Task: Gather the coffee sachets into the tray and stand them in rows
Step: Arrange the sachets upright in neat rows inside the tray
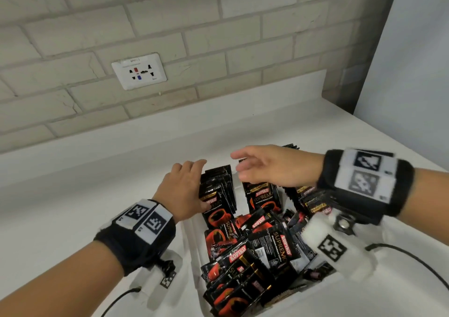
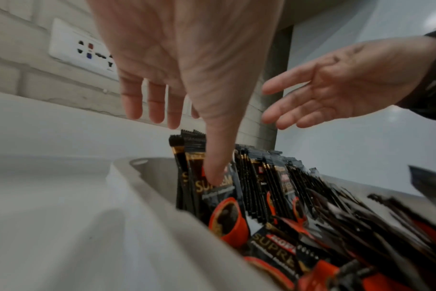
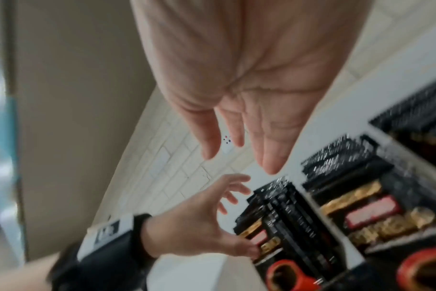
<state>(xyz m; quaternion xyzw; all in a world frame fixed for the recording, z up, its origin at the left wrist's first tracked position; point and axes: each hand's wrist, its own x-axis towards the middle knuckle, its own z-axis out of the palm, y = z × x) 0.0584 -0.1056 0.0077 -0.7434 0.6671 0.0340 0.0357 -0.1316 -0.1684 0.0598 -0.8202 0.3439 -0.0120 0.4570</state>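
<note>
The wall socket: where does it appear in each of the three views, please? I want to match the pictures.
Head: the socket is upper left, on the brick wall, behind the left hand.
Left wrist: upper left, partly hidden by the left hand.
Right wrist: small, near centre, between the right hand's fingers.
Shared landmark: the brick wall.

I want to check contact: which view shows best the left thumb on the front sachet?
The left wrist view: the left hand presses its thumb on the front sachet. Head view shows this partly; right wrist view is blurred.
</note>
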